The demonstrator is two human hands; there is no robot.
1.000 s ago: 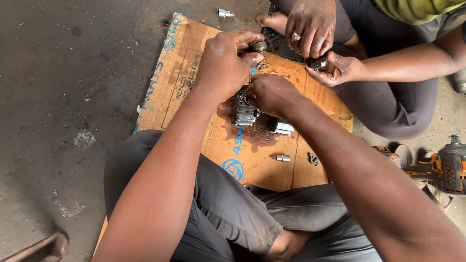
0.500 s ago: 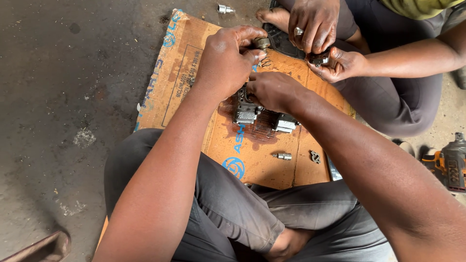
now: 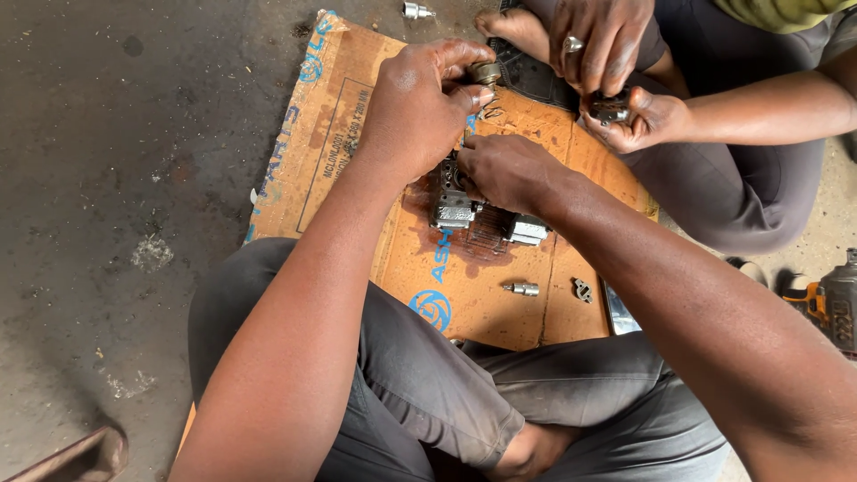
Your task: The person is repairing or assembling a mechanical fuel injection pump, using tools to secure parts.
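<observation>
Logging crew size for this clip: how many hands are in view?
4. The wearer's left hand holds a round part; their right hand rests on the metal block. A co-worker's two hands are top right.

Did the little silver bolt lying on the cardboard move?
No. The silver bolt lies on the cardboard in the same spot as before, just beside the small metal clip and above the blue round print.
</observation>
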